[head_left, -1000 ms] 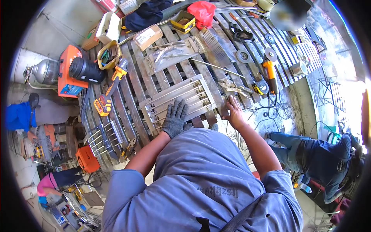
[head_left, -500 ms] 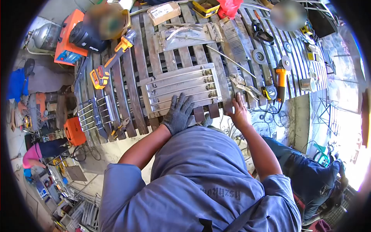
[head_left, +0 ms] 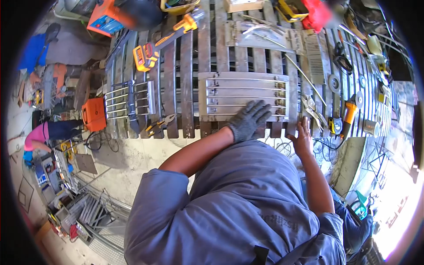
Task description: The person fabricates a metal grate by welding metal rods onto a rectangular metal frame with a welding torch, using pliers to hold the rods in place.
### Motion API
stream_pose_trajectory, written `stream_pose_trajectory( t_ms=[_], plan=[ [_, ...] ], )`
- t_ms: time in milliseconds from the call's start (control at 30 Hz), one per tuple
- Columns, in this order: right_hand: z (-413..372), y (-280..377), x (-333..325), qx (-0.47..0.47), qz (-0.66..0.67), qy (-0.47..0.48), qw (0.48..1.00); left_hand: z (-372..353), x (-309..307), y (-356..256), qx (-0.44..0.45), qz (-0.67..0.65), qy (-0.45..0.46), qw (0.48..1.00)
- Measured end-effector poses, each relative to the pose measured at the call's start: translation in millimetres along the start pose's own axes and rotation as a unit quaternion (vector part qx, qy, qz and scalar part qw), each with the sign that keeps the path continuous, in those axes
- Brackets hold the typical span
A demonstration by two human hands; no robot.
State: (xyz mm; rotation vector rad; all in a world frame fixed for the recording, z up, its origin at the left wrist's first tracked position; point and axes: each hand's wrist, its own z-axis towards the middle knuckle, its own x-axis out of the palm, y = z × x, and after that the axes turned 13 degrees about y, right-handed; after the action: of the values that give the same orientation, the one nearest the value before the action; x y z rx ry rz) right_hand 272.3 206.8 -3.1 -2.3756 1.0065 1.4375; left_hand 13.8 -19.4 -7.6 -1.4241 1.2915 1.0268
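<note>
My left hand (head_left: pixel 250 120), in a dark grey knitted glove, lies across the near edge of a flat metal plate (head_left: pixel 245 92). Its fingers are outstretched and point to the right. Several thin metal rods run side by side along this plate, with small fittings at both ends. Bare and open, my right hand (head_left: pixel 302 139) rests at the bench's front edge, just right of the plate. Locking pliers (head_left: pixel 314 111) lie just beyond its fingertips. A long thin rod (head_left: pixel 304 79) lies diagonally behind them.
On the slatted metal bench (head_left: pixel 189 88) lie an orange grinder (head_left: pixel 350 113), a tape measure (head_left: pixel 335 126), a yellow cordless tool (head_left: pixel 172 37), pliers (head_left: pixel 161 125) and a rod rack (head_left: pixel 118 98). People stand at far left (head_left: pixel 40 134) and lower right (head_left: pixel 353 229).
The camera view has turned, so the bench and plate appear farther right. My left hand has slid slightly right along the plate, its fingers now pointing right. My right hand stays by the bench edge.
</note>
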Motion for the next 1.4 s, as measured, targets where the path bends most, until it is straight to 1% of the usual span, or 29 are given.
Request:
stream_pose_trajectory(
  t_ms=[100,133,200,233,333,433,533,600,633,667,700,733,767,800,833,933,967,1067,1100,1200,1233,1300,1333,1400],
  plan=[
    [1,5,-7,0.008,0.01,0.019,1.0,15,4,-2,0.0,-0.014,-0.041,0.999],
    [1,5,-9,0.014,0.0,0.028,1.0,16,3,3,0.025,-0.065,-0.031,0.997],
    [3,1,-5,0.002,-0.009,0.021,1.0,16,-16,15,0.078,-0.166,-0.012,0.983],
    [3,-1,-4,0.004,-0.011,0.023,1.0,15,-24,19,0.088,-0.193,0.001,0.977],
    [4,3,-9,0.009,-0.014,0.028,0.999,21,-24,21,0.096,-0.169,0.039,0.98],
    [5,6,-10,0.013,0.001,0.025,1.0,19,-19,21,0.103,-0.194,0.005,0.976],
    [3,13,-12,0.016,0.026,0.014,0.999,31,8,12,0.064,-0.135,-0.098,0.984],
    [5,1,0,0.008,0.028,0.005,1.0,21,-40,34,0.031,-0.22,-0.025,0.975],
    [5,-2,4,0.009,0.027,-0.004,1.0,25,-41,43,0.01,-0.236,-0.003,0.972],
    [6,-11,11,-0.025,0.028,-0.035,0.999,30,-25,50,-0.015,-0.271,-0.058,0.961],
    [4,-8,8,-0.013,0.044,-0.035,0.998,25,-55,64,-0.052,-0.221,0.038,0.973],
    [4,-3,6,0.0,0.06,-0.037,0.998,31,-30,67,-0.07,-0.204,-0.033,0.976],
    [4,-8,10,-0.014,0.076,-0.05,0.996,30,-56,75,-0.069,-0.132,0.097,0.984],
    [5,-13,17,-0.03,0.094,-0.064,0.993,31,-36,77,-0.044,-0.175,0.028,0.983],
    [3,-7,9,-0.023,0.084,-0.064,0.994,33,-32,76,-0.048,-0.155,0.025,0.986],
    [-2,-6,-5,-0.02,0.055,-0.047,0.997,37,-30,71,-0.052,-0.106,0.032,0.992],
    [-3,-8,-4,-0.033,0.037,-0.061,0.997,38,-31,69,-0.056,-0.091,0.037,0.994],
    [-2,-15,-7,-0.067,0.062,-0.086,0.992,41,-32,69,-0.052,-0.081,0.067,0.993],
    [-2,-17,-9,-0.075,0.053,-0.093,0.991,43,-34,68,-0.048,-0.087,0.053,0.994],
    [-2,-20,-17,-0.099,0.056,-0.08,0.99,46,-36,65,-0.051,-0.077,0.053,0.994],
    [-1,-20,-21,-0.117,0.046,-0.104,0.987,46,-37,63,-0.051,-0.088,0.036,0.994],
    [4,-21,-26,-0.156,0.022,-0.155,0.975,46,-42,62,-0.059,-0.069,0.061,0.994],
    [10,-25,-26,-0.167,0.023,-0.159,0.973,48,-43,63,-0.065,-0.059,0.071,0.994],
    [22,-29,-23,-0.191,0.026,-0.16,0.968,48,-43,64,-0.057,-0.064,0.057,0.995]
  ],
)
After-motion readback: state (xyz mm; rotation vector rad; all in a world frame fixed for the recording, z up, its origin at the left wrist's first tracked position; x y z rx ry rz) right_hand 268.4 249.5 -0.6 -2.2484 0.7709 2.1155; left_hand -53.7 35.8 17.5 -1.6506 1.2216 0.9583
